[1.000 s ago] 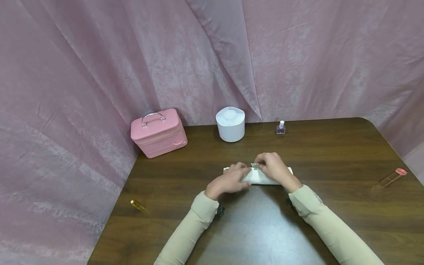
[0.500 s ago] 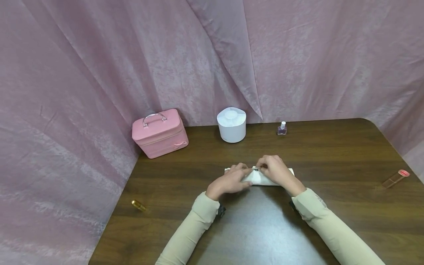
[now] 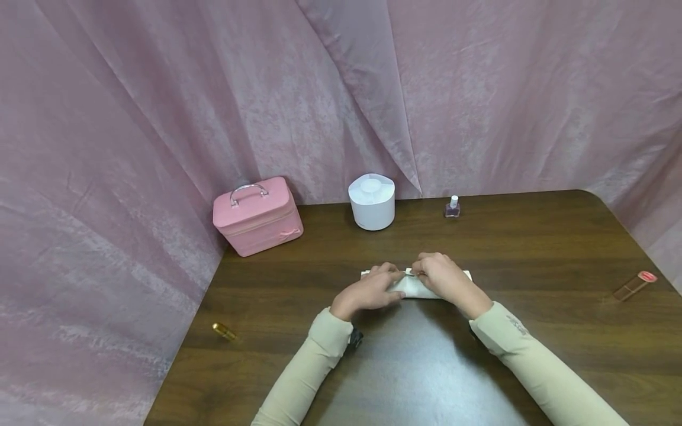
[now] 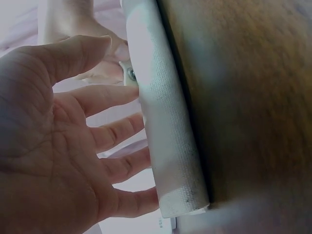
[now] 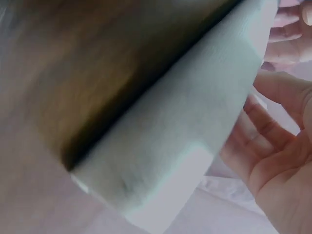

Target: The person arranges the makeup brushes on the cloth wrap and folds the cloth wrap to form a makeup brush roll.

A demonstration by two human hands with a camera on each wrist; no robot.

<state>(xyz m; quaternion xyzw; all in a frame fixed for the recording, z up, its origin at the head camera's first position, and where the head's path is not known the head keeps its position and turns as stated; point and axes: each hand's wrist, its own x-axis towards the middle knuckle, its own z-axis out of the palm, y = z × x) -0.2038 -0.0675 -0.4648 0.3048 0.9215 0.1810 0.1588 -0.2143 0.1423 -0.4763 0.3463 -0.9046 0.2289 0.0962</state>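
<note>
A long cream fabric case (image 3: 412, 289), flat and narrow, lies crosswise on the table in front of me. My left hand (image 3: 369, 290) rests on its left part with the fingers extended; in the left wrist view the fingertips meet the edge of the case (image 4: 163, 112). At the middle of the far edge, my right hand (image 3: 441, 277) pinches a small tab with a metal snap (image 4: 128, 73). The right wrist view shows the right thumb and fingers (image 5: 265, 124) at that edge, partly hidden behind the case (image 5: 180, 117).
Along the back of the brown table (image 3: 522, 236) stand a pink vanity case (image 3: 258, 219), a white round container (image 3: 373, 207) and a purple nail polish bottle (image 3: 452, 208). A gold tube (image 3: 224, 331) lies at left, a brown-and-red tube (image 3: 634, 286) at right. Pink curtains (image 3: 506, 106) hang behind.
The tab stood up with its snap showing, and the right fingers have lowered it toward the case and now cover most of it. The left hand stays in place.
</note>
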